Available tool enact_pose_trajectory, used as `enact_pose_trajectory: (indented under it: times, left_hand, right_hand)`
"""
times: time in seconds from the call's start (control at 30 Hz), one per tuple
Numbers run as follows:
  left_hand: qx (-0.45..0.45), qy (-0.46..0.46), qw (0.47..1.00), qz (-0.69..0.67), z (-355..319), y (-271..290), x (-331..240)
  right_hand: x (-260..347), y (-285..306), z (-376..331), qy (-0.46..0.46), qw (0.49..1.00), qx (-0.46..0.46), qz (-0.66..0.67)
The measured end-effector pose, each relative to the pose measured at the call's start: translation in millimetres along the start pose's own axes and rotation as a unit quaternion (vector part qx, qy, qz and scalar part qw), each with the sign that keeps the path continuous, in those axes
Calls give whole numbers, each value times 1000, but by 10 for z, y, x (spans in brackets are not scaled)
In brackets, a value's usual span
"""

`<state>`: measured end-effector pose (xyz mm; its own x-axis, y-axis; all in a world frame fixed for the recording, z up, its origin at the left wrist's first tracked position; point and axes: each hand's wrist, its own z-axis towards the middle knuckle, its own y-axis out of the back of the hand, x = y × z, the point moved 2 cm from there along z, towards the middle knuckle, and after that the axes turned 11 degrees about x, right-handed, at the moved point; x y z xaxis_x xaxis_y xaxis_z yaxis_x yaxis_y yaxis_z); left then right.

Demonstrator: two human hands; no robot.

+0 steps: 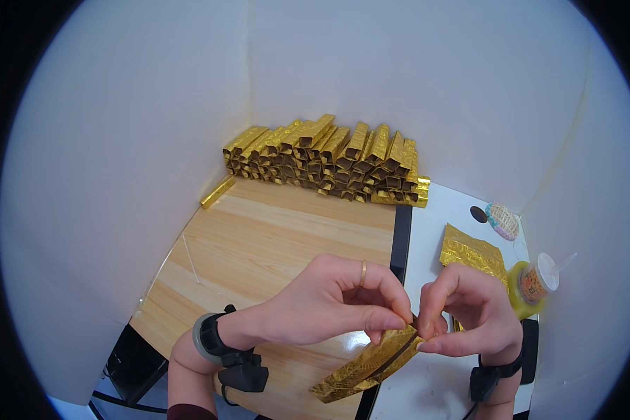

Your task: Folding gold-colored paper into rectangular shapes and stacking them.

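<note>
Between my two hands is a piece of gold foil paper [360, 364], partly folded lengthwise, with a dark brown inner side showing along its opening. My left hand [346, 297] pinches its upper end between thumb and fingertips. Close beside it, my right hand [469, 315] pinches the same end, thumb against the edge. The paper's other end slants down and left over the gap between the two table surfaces. Behind my right hand lies a flat gold foil sheet [474, 250], partly covered by the hand.
Against the back wall stands a stack of folded gold foil tubes [322, 157]. A single gold tube [218, 192] and a thin white stick [191, 259] lie on the wooden table [280, 231]. At right are a lidded cup [539, 276], a yellow tape roll [521, 294] and a crocheted item [502, 221].
</note>
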<state>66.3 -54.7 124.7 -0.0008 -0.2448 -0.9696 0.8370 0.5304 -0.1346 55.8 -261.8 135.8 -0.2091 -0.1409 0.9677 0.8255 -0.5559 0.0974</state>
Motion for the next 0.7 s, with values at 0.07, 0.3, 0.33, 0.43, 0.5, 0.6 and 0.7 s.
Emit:
enact_pose_trajectory:
  times: [0.07,0.3,0.33,0.43,0.5,0.6,0.7]
  left_hand:
    - [0,8,1000,6,-7,-9,-2]
    - [9,1,1000,-2,-12,-4,18]
    - [10,0,1000,-5,-13,-5,21]
    - [11,6,1000,-2,-8,-13,7]
    - [10,8,1000,-5,-10,-16,5]
    - [12,8,1000,-10,-3,-17,7]
    - [13,6,1000,-12,-4,-17,16]
  right_hand:
    - [3,-13,-3,5,1000,2,6]
    - [41,-22,25,-37,999,-12,7]
    - [39,-24,26,-39,999,-10,9]
    - [37,-27,32,-36,999,-6,3]
    - [40,-27,34,-31,999,-3,-6]
    - [44,-24,17,-32,999,-3,-10]
    - [3,-22,2,1,1000,20,-13]
